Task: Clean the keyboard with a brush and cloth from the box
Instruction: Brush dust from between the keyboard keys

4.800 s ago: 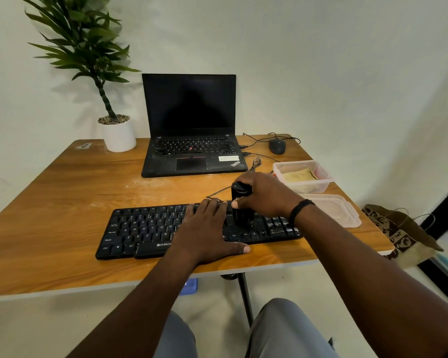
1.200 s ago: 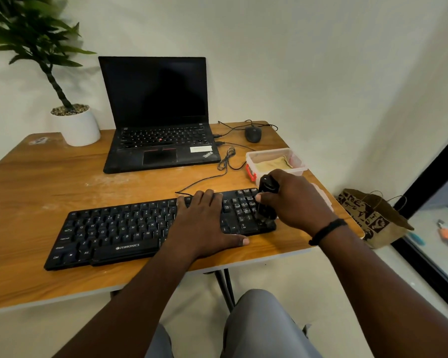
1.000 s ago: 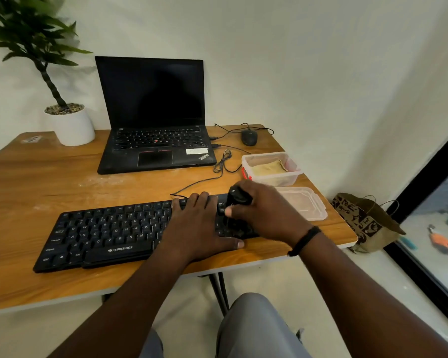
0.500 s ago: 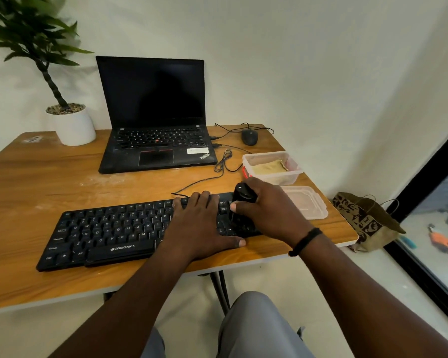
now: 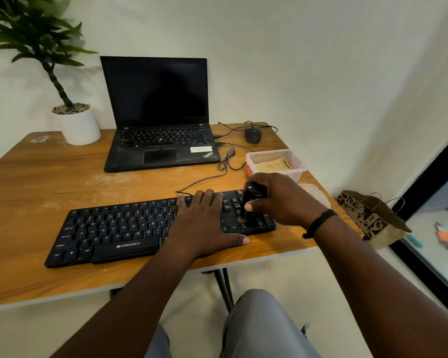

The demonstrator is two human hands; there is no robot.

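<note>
A black keyboard (image 5: pixel 119 228) lies along the front of the wooden table (image 5: pixel 36 182). My left hand (image 5: pixel 204 223) rests flat on the keyboard's right half, fingers straight. My right hand (image 5: pixel 282 200) grips a black brush (image 5: pixel 252 200) held upright, with its bristles down on the number pad at the keyboard's right end. Behind my right hand stands a clear plastic box (image 5: pixel 299 165) with a yellowish cloth (image 5: pixel 272 165) inside. The box's lid (image 5: pixel 318 195) lies beside it, mostly hidden by my right hand.
A black laptop (image 5: pixel 161 130) stands open at the back, with a black mouse (image 5: pixel 252 135) and loose cables (image 5: pixel 226 161) to its right. A white plant pot (image 5: pixel 79 126) sits back left. A paper bag (image 5: pixel 370 218) stands on the floor right of the table.
My right hand has swept the brush back and forth over the keyboard's right end and now holds it on the number pad. My left hand has stayed flat on the keys.
</note>
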